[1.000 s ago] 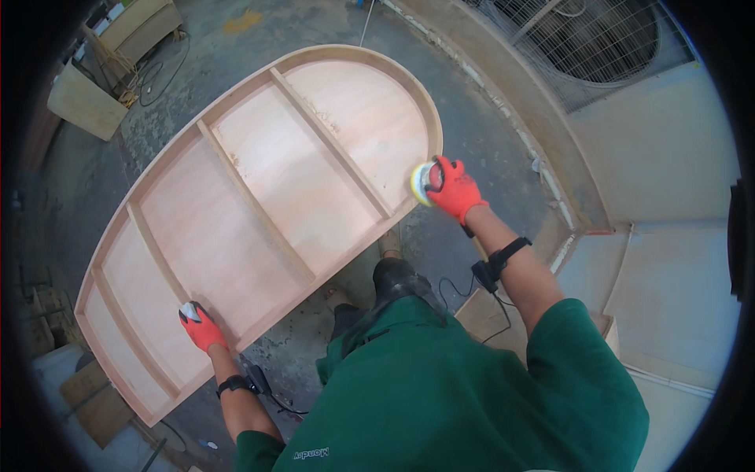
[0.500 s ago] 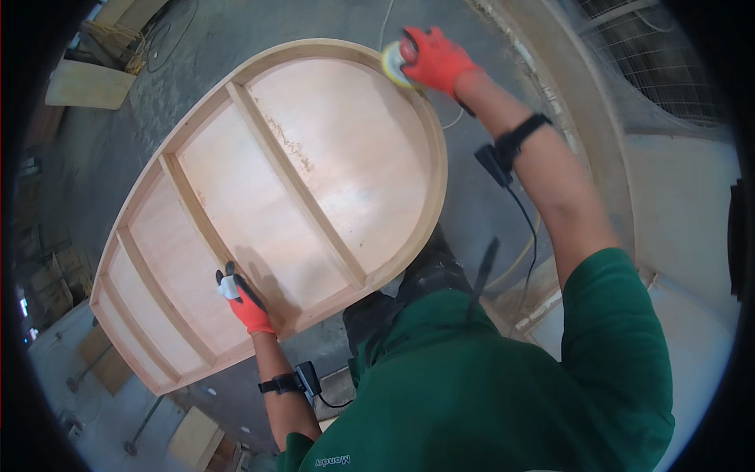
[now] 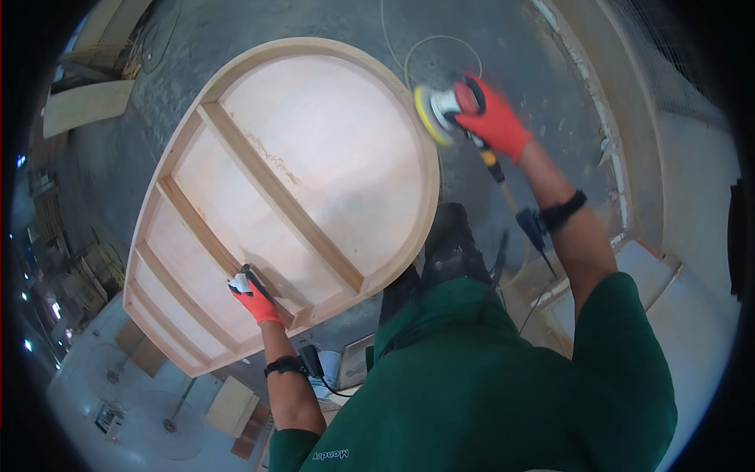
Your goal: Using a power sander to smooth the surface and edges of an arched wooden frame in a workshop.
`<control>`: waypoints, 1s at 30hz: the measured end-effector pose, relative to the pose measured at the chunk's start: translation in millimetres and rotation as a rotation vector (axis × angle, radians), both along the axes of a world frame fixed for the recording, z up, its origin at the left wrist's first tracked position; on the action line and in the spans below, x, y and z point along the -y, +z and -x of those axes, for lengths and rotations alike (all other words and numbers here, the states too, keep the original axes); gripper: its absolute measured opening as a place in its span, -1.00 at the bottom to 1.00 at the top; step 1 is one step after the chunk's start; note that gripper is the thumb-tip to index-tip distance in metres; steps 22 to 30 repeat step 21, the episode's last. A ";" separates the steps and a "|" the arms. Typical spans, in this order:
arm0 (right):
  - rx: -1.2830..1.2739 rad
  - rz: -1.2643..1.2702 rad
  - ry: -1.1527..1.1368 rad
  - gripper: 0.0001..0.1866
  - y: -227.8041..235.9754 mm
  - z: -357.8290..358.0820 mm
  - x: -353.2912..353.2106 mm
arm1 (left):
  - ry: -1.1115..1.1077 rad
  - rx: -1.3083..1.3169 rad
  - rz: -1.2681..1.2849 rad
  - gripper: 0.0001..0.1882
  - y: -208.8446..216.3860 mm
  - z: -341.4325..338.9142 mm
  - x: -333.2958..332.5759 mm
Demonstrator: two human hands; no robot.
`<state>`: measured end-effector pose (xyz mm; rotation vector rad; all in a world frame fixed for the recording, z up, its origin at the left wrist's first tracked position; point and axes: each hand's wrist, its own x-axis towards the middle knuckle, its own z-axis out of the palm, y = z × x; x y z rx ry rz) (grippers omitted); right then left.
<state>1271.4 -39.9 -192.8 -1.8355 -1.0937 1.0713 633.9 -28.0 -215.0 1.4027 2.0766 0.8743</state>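
Observation:
In my right hand (image 3: 495, 119), wearing a red and black glove, is a round air sander (image 3: 447, 102) with a yellow pad. Its pad stands on edge beside the outer rim of a large rounded wooden frame (image 3: 431, 177); whether it touches cannot be made out. My left hand (image 3: 258, 299), gloved alike, closes over a wooden crosspiece (image 3: 200, 220) inside the frame. Something small and whitish (image 3: 239, 283) shows at its fingers, too unclear to name. A pale plywood panel (image 3: 330, 134) backs the frame, with brown streaks beside another crosspiece (image 3: 275, 193).
A thin hose (image 3: 444, 37) loops on the grey floor beyond the sander. To the right runs a curved, pale-edged structure (image 3: 609, 157). Loose boards (image 3: 88, 108) lie at the far left. Pedestal fans (image 3: 169, 425) and a wooden block (image 3: 232, 407) stand at lower left.
My right hand and the sander have moved right and nearer to me along the frame's curved edge. The view has shifted slightly; my left hand stays on the crosspiece.

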 end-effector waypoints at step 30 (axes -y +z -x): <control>0.419 -0.276 -0.114 -0.28 -17.2 319.0 274.8 | -0.158 0.034 0.030 -0.52 32.5 -31.1 12.4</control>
